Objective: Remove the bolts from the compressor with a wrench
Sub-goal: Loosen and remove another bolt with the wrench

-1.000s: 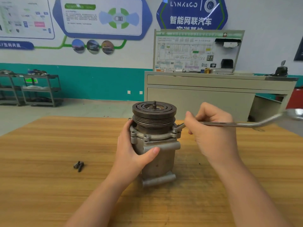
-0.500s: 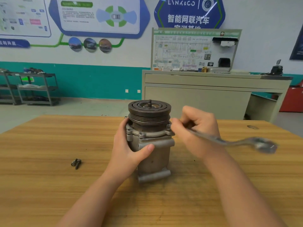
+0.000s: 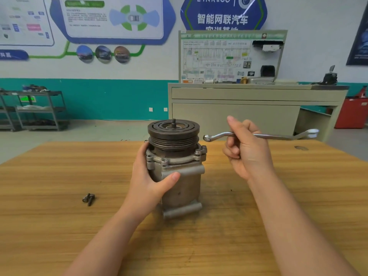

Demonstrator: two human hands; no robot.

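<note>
two loose bolts (image 3: pixel 88 199) lie together on the wooden table (image 3: pixel 59 226), well to the left of the compressor (image 3: pixel 177 166), which stands upright near the middle with its grooved pulley on top. the left hand (image 3: pixel 148 181) grasps the compressor's body, thumb across the front. the right hand (image 3: pixel 246 151) holds the wrench (image 3: pixel 278 136) by its shaft, raised just right of the pulley, ring end clear of the flange bolts (image 3: pixel 200 151).

A workshop room: a white wall (image 3: pixel 318 20) with a teal lower band and blue posters (image 3: pixel 111 18). Far left, metal shelves (image 3: pixel 37 110); far right, a beige cabinet (image 3: pixel 239 114) holding a diagram board (image 3: pixel 229 58). Pale floor (image 3: pixel 89 132).
</note>
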